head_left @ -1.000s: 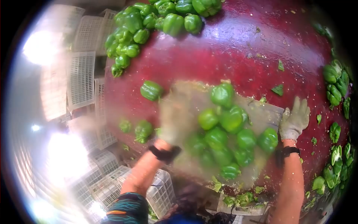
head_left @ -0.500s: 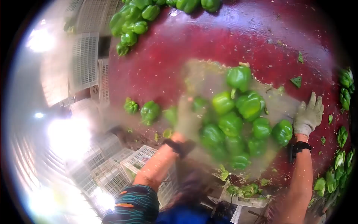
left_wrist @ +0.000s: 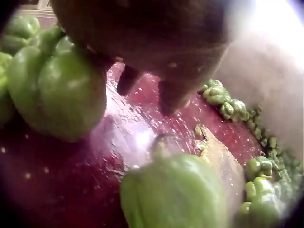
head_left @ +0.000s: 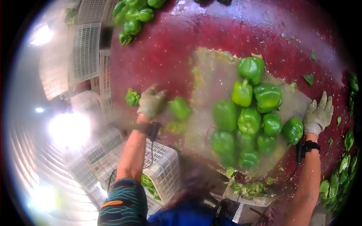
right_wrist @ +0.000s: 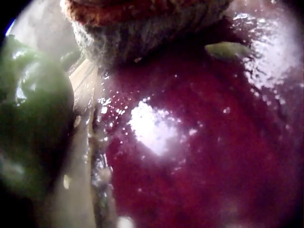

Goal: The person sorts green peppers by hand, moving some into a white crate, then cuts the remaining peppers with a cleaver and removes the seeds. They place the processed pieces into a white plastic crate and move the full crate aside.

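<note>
In the head view my gloved left hand (head_left: 152,101) reaches low over the red table, close to a small green bell pepper (head_left: 132,97) on its left. Another bell pepper (head_left: 180,108) lies to its right. The left wrist view shows two fingers (left_wrist: 172,97) pointing down with a gap between them, beside a large bell pepper (left_wrist: 57,92); the other fingers are hidden. My gloved right hand (head_left: 318,115) rests with fingers spread by the edge of a flat board (head_left: 205,90). Several bell peppers (head_left: 249,120) lie on that board. One bell pepper (head_left: 293,130) sits just beside the right hand.
The red table (head_left: 162,56) carries a heap of bell peppers (head_left: 132,17) at the far left and cut pepper pieces (head_left: 335,184) along its right edge. White plastic crates (head_left: 86,52) stand on the left. A crate (head_left: 160,169) with green scraps stands below the table's near edge.
My left hand has moved left, away from the board's edge and over the peppers beside it. My right hand stays spread by the board. The whole head view has shifted.
</note>
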`<act>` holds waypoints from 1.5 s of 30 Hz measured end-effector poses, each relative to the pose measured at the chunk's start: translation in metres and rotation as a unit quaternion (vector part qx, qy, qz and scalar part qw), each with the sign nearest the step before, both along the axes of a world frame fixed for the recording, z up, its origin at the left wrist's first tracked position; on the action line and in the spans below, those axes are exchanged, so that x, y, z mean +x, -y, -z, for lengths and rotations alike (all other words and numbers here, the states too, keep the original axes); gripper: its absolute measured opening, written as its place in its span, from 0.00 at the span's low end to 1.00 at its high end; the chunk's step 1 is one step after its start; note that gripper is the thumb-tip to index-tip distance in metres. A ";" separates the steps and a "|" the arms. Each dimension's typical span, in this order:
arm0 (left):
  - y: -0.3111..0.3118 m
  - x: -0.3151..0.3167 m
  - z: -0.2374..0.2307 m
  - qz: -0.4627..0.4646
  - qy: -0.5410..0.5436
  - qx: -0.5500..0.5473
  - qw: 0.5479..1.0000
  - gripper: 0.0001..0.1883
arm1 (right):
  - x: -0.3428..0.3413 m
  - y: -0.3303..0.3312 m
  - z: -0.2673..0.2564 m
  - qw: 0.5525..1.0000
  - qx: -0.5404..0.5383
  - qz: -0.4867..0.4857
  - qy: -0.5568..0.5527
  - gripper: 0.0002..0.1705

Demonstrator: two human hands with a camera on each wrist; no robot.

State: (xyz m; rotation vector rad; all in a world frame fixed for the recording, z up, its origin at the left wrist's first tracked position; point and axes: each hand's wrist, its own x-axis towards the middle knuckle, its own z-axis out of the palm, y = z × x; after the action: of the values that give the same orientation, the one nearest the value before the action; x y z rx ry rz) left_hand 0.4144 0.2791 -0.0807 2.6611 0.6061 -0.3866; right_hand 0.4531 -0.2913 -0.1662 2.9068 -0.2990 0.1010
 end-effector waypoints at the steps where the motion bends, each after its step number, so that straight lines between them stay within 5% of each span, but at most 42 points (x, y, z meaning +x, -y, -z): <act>1: 0.003 -0.006 0.004 0.056 -0.011 -0.007 0.998 0.26 | 0.000 0.002 0.001 1.000 -0.004 -0.001 0.002 0.34; 4: 0.045 -0.042 0.003 0.168 0.012 -0.030 0.985 0.26 | -0.002 0.006 0.007 1.000 -0.003 -0.007 0.003 0.33; 6: 0.085 -0.056 -0.001 0.053 0.019 -0.088 0.994 0.25 | -0.002 0.008 0.009 1.000 -0.003 -0.007 0.007 0.33; 8: 0.123 -0.060 -0.017 0.040 0.022 -0.038 0.998 0.24 | -0.003 0.006 0.009 1.000 -0.008 -0.007 0.017 0.32; 11: 0.145 -0.087 0.005 -0.115 0.001 -0.162 0.980 0.22 | -0.003 0.008 0.012 1.000 -0.010 -0.011 0.010 0.32; 13: 0.167 -0.072 -0.021 -0.219 -0.044 -0.299 0.928 0.21 | -0.002 0.018 0.019 1.000 -0.010 -0.021 0.011 0.32; 15: 0.169 -0.081 -0.020 -0.071 -0.061 -0.172 0.981 0.22 | -0.001 0.022 0.021 0.999 -0.005 -0.042 0.018 0.32; 17: 0.160 -0.088 -0.020 0.136 0.069 -0.097 0.984 0.27 | -0.002 0.022 0.024 0.999 -0.008 -0.039 0.018 0.32; 19: 0.158 -0.078 -0.036 0.008 -0.029 -0.202 0.979 0.29 | -0.005 0.019 0.021 0.999 -0.010 -0.031 -0.001 0.32; 22: 0.078 -0.090 -0.015 -0.017 0.074 -0.077 0.994 0.26 | -0.001 0.008 0.006 1.000 -0.011 -0.002 -0.015 0.32; 27: -0.012 0.021 -0.009 0.040 0.207 0.009 0.978 0.26 | -0.007 0.000 0.002 1.000 0.020 -0.001 0.006 0.35; 34: 0.104 0.267 -0.012 0.236 0.313 -0.026 0.919 0.32 | 0.005 -0.018 -0.024 0.988 0.061 0.091 -0.109 0.41; 40: 0.208 0.368 -0.047 0.243 0.201 0.043 0.948 0.35 | 0.004 -0.017 -0.027 0.987 0.099 0.082 -0.099 0.43; 44: 0.254 0.400 -0.052 0.245 0.067 -0.102 0.962 0.36 | 0.009 -0.019 -0.035 0.981 0.129 0.092 -0.108 0.45; 45: 0.261 0.403 -0.044 0.239 0.076 -0.060 0.966 0.36 | 0.008 -0.019 -0.035 0.982 0.130 0.089 -0.108 0.44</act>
State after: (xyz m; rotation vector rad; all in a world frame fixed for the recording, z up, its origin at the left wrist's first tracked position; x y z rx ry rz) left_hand 0.8172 0.0181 -0.0366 2.6645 -0.1124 -0.3294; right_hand 0.4613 -0.2721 -0.1309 3.0897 -0.5703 -0.3020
